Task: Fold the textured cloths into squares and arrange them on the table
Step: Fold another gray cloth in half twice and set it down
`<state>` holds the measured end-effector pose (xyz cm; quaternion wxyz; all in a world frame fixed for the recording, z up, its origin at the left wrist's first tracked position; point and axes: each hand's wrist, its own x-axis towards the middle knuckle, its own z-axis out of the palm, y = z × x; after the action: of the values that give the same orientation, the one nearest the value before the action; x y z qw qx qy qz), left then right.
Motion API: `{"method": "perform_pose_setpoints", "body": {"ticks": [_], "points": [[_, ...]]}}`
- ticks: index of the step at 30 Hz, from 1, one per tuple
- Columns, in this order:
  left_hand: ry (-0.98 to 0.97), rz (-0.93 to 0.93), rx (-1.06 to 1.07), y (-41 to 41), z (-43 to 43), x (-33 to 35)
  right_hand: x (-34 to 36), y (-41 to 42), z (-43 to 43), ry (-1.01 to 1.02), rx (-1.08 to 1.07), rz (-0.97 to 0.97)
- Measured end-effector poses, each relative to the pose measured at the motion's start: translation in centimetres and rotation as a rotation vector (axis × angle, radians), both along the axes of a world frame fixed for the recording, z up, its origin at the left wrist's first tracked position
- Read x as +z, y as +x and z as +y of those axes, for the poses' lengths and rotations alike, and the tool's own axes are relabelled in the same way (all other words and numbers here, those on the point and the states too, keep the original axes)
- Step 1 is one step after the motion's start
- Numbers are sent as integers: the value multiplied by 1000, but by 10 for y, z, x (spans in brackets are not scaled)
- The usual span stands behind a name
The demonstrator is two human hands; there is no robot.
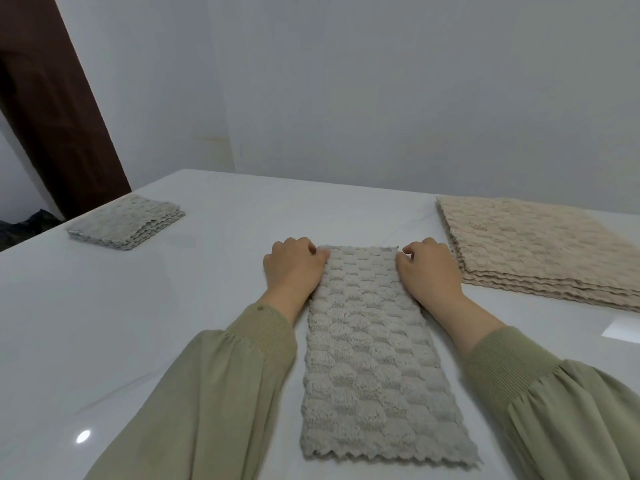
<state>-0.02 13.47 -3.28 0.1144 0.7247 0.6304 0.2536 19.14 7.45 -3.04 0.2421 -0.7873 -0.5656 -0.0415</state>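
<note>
Left stack [126,221] — cloth [363,358] — right stack [540,251].

Plain room: white table [225,209], bare wall [381,81]

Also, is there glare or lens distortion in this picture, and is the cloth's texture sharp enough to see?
Head view: a small glare spot and a pale reflected patch on the glossy table; head view: wide-angle bending makes the door frame lean; head view: light is even, shadows faint, and the grey cloth between the left hand and right hand is slightly soft but readable.
</note>
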Motion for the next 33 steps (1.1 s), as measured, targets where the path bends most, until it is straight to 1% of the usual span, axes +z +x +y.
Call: {"method": "perform_pose_setpoints", "body": {"ticks": [6,10,16,19,22,24,25,27,30,31,33], "points": [[-31,28,-32,2,12,2,1,2,14,-16,6,-23],[-41,34,-48,2,13,3,2,2,14,-19,9,11],[-21,76,-39,3,11,4,6,-1,14,-109,-20,96],[-18,102,-33,3,9,6,7,-3,14,-150,-36,70],[-34,83,-51,3,8,8,8,-3,15,-166,-28,56],[-31,-2,-95,2,8,8,8,-2,14,-139,3,80],[-31,-76,-125,1,7,8,7,-2,13,-100,32,126],[-45,-256,-169,1,6,8,5,-2,12,5,106,278],[-69,-470,-182,-1,7,8,5,-3,13,145,194,558],[-92,-534,-187,-2,6,9,6,-3,13,164,214,623],[-152,-639,-216,-4,7,9,5,-2,13,209,240,687]]}}
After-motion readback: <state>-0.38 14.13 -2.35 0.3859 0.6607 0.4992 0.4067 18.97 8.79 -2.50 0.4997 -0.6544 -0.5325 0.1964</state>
